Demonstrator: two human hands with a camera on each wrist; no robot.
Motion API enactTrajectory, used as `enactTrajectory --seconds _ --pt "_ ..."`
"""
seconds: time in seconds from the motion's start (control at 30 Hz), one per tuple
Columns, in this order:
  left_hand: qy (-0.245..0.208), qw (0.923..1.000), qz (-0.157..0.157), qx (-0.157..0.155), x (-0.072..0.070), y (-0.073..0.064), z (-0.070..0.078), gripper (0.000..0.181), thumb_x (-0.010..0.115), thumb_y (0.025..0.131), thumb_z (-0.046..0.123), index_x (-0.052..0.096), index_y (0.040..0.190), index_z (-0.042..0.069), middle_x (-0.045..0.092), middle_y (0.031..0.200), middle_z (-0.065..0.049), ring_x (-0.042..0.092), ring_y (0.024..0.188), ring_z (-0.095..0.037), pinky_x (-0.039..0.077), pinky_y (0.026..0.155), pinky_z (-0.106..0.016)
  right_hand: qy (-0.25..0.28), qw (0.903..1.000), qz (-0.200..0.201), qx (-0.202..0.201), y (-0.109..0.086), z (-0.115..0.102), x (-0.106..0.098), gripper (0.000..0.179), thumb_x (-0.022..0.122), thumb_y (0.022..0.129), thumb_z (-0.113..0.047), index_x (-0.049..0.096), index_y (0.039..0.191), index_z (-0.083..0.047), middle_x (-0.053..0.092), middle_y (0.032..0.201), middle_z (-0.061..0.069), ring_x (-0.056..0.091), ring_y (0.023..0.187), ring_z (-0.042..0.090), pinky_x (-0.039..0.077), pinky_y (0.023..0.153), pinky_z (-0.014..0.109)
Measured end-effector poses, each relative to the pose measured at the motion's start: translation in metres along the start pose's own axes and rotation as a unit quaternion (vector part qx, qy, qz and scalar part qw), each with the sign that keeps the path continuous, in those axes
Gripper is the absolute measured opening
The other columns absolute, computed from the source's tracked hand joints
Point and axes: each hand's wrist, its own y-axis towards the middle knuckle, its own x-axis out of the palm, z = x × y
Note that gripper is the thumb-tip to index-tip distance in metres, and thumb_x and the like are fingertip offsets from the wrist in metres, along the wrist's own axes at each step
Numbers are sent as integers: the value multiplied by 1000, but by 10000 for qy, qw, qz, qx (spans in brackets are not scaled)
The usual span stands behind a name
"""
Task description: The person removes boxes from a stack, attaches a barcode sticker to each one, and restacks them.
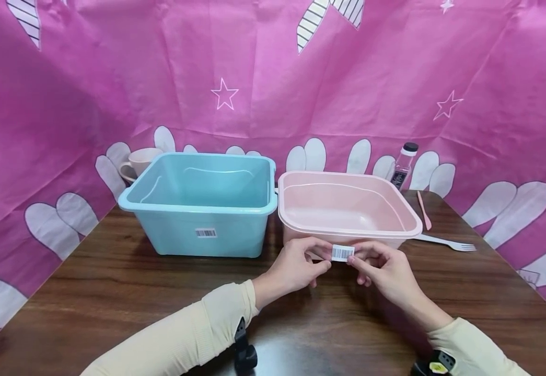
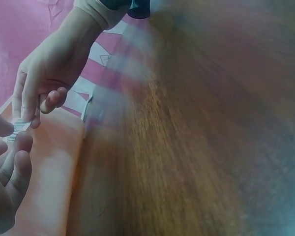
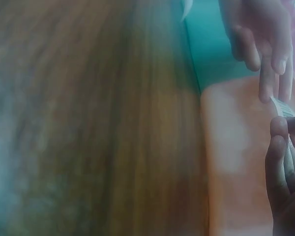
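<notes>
A small white barcode label [image 1: 343,253] is held up before the front wall of the pink bin [image 1: 296,230]. My left hand [image 1: 298,263] holds the label's left edge at the fingertips. At the opposite edge, my right hand [image 1: 387,271] pinches it between thumb and index finger. Both wrist views show the label between the two hands' fingertips, partly covered by them. Left of the pink bin stands a teal bin [image 1: 174,232], bearing a similar barcode label [image 1: 206,233] on its front.
A pale mug [image 1: 143,159] stands behind the teal bin. Beyond the pink bin's right side are a clear bottle with a black cap [image 1: 403,166], a pink utensil [image 1: 423,209] and a white fork [image 1: 446,243]. Everything rests on a dark wooden table [image 1: 113,292].
</notes>
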Motion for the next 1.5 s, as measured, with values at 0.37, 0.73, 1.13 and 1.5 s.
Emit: enactTrajectory --seconds 0.37,0.73,1.13,1.5 --pt "92 9998 -146 -52 1 3 -4 30 71 89 1 69 119 3 75 96 -10 57 45 -10 47 45 -22 -548 9980 228 234 5 -1 1 17 75 87 3 69 102 9 74 75 11 62 47 5 53 43 27" --pt "-224 9986 -436 -179 5 4 -3 37 73 89 2 65 126 0 72 112 -21 56 44 -8 47 43 -23 -972 9946 348 34 5 -1 1 11 74 86 6 71 96 9 71 75 26 62 46 3 52 42 25" --pt "-218 9987 -450 -58 5 7 -1 37 76 88 6 67 124 2 75 103 -17 57 44 -9 48 46 -22 -947 9947 372 133 7 0 2 8 72 88 5 71 95 9 72 77 27 62 46 1 52 42 25" --pt "-179 9988 -455 -51 5 7 -3 39 76 88 8 67 125 3 69 77 -28 57 44 -9 48 48 -21 -942 9943 494 27 7 4 -1 10 74 88 0 73 95 6 73 77 22 63 46 3 52 42 25"
